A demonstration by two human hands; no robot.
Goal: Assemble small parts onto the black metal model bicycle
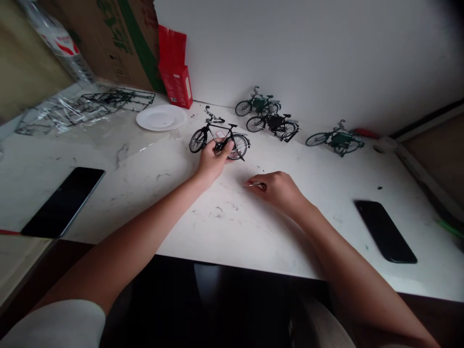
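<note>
A small black model bicycle [237,145] is held upright above the white table by my left hand [213,159], its thumb and fingers closed on the lower frame near the rear wheel. Lower and to the right, my right hand [273,188] is closed in a pinch just over the tabletop. Between its fingertips is a thin, shiny metal piece [256,184], too small to make out fully. The two hands are apart, and the right one does not touch the bicycle.
Behind stand a black model bicycle [275,124] and two green ones [258,103], [339,139]. A white plate [161,118], red box [176,87], plastic frames [112,99] and a bottle [67,48] lie back left. Phones rest left [65,200] and right [386,232].
</note>
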